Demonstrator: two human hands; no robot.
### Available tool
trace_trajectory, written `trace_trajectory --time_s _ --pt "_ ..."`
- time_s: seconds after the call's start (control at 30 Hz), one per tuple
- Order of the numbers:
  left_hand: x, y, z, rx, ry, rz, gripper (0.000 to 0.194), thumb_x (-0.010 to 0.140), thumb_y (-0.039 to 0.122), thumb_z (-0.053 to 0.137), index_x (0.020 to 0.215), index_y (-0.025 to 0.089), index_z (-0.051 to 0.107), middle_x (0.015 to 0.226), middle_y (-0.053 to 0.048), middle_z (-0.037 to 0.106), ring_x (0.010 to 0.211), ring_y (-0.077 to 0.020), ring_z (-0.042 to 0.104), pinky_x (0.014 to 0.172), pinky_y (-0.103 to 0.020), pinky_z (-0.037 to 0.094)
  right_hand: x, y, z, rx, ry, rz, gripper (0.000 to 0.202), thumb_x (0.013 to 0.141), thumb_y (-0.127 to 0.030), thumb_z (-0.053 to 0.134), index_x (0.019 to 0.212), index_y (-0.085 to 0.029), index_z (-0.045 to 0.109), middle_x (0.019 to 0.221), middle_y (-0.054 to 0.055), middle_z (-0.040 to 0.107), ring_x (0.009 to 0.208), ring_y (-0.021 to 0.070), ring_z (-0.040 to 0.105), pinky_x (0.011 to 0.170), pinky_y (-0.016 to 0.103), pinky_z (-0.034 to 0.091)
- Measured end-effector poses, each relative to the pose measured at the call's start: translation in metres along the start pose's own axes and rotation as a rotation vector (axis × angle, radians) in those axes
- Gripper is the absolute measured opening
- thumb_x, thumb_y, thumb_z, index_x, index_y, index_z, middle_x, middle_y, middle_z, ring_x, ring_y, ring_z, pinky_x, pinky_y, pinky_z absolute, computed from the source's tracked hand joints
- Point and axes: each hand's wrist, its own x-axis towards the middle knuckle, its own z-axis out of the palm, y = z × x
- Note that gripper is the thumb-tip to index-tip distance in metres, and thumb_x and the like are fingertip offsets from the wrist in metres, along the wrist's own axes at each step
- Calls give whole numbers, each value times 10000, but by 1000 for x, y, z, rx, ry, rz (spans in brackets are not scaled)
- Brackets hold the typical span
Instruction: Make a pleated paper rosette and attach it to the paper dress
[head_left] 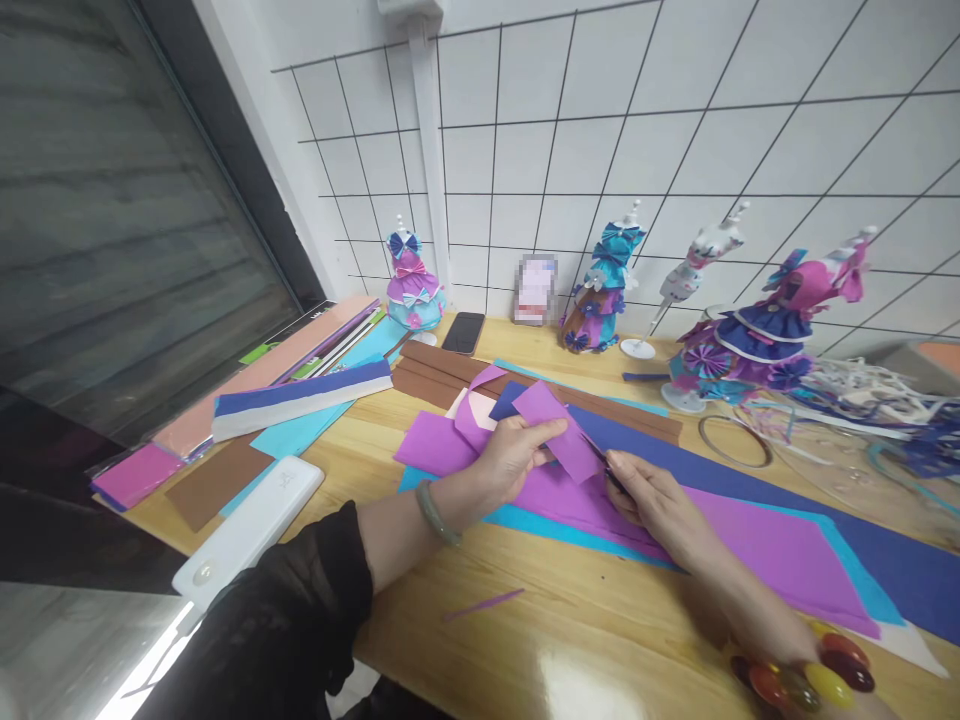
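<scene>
My left hand pinches a piece of purple crepe paper between thumb and fingers, above the table. My right hand is closed round dark-handled scissors, mostly hidden by the fingers. Their blades meet the right edge of the purple piece. A curled purple strip rises behind my left hand. Beneath both hands lie layered sheets: a long purple sheet, a dark blue sheet and a light blue sheet. A thin purple offcut rests on the wood near the front.
Miniature dress forms stand along the gridded wall, one in a purple dress, one in a teal dress. A phone lies at the back. Left are a white device and stacked coloured sheets. Ribbons lie right.
</scene>
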Motion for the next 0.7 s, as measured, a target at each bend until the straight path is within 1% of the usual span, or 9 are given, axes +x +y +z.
trace_trajectory --time_s 0.07,0.23,0.3,0.43,0.57,0.7 --pt "-2 1 2 9 7 -9 211 624 273 681 751 123 606 691 -45 606 752 -156 561 780 -351 414 0 -1 0 7 -5 -7 414 857 -503 299 571 -205 324 512 -61 275 461 88 241 451 237 207" --pt "-4 3 5 20 37 -30 206 593 283 700 688 129 602 707 -35 604 739 -144 550 773 -340 395 -1 -1 1 26 -17 -5 408 856 -503 303 576 -206 319 519 -62 267 464 87 233 449 237 200" --pt "-4 3 5 27 33 -27 199 599 278 696 692 129 604 692 -31 599 722 -139 547 764 -335 396 -1 -1 1 31 -15 0 408 854 -508 302 579 -207 315 518 -63 261 462 87 225 446 238 193" --pt "-5 2 4 27 1 -16 215 614 295 684 728 127 613 743 -49 614 754 -154 556 768 -341 398 -1 -1 1 11 4 3 408 850 -512 310 580 -206 316 519 -62 264 468 88 225 451 239 192" --pt "-4 2 3 32 -5 -14 201 613 288 686 705 129 602 705 -37 602 742 -148 553 775 -341 400 0 0 1 21 5 9 411 848 -521 304 581 -208 315 516 -63 260 466 88 222 447 239 192" --pt "-4 1 2 36 -23 -1 204 624 286 679 722 125 600 761 -52 610 776 -150 553 784 -336 405 1 1 1 37 2 1 411 841 -524 319 578 -209 316 521 -62 257 468 88 219 444 238 191"
